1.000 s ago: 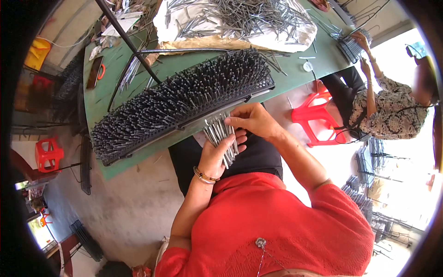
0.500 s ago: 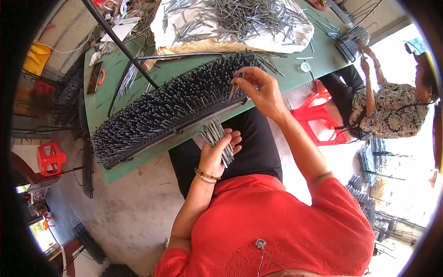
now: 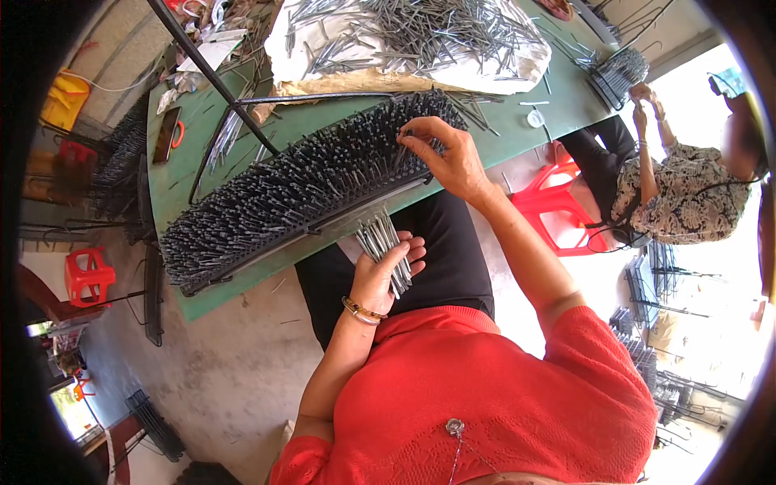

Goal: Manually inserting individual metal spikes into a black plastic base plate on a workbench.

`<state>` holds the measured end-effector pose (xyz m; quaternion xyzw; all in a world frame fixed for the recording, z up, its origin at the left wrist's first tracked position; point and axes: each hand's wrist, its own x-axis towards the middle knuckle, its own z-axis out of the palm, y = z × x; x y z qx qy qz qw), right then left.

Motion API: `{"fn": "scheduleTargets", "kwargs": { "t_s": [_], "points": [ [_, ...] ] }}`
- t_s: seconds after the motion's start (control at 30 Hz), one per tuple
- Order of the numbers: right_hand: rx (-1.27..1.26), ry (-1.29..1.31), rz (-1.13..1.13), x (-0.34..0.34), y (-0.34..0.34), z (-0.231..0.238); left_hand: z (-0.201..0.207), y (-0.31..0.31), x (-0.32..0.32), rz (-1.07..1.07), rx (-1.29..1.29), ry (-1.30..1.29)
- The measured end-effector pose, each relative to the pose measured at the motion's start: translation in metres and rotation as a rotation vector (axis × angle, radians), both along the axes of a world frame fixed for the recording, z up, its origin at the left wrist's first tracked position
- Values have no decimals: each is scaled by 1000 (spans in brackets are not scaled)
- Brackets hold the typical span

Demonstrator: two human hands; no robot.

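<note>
A long, narrow dark rack [image 3: 303,190] packed with upright thin metal strips, like a big brush, lies slantwise along the near edge of the table. My left hand [image 3: 376,273] holds a bundle of thin grey metal strips [image 3: 378,236] below the rack, palm up, with the thumb laid across them. Over the right end of the rack, my right hand [image 3: 444,153] is closed in a pinch. A thin strip seems to run from its fingertips down into the front rows, though it blends with the others there.
Loose metal strips [image 3: 453,36] are heaped on a white sheet [image 3: 525,69] on the green table [image 3: 509,125]. A black rod frame [image 3: 194,56] rises at left, by a phone [image 3: 166,136] and orange-handled scissors [image 3: 178,134]. A co-worker [image 3: 687,190] sits at right beside red stools [image 3: 558,206].
My right hand has shifted slightly left along the rack, still pinched; the strip under it now shows less plainly. The left hand with the bundle has barely moved.
</note>
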<state>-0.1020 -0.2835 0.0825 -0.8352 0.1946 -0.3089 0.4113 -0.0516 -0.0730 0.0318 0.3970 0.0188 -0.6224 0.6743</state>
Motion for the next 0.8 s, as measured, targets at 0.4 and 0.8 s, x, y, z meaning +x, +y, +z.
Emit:
{"fn": "scheduleTargets", "kwargs": {
  "t_s": [0.4,0.8],
  "points": [
    [-192,-53,30,1,6,-1,-3,2,0,0,7,18],
    [-280,-57,26,3,4,-1,-2,3,0,7,14,21]
  ]
}}
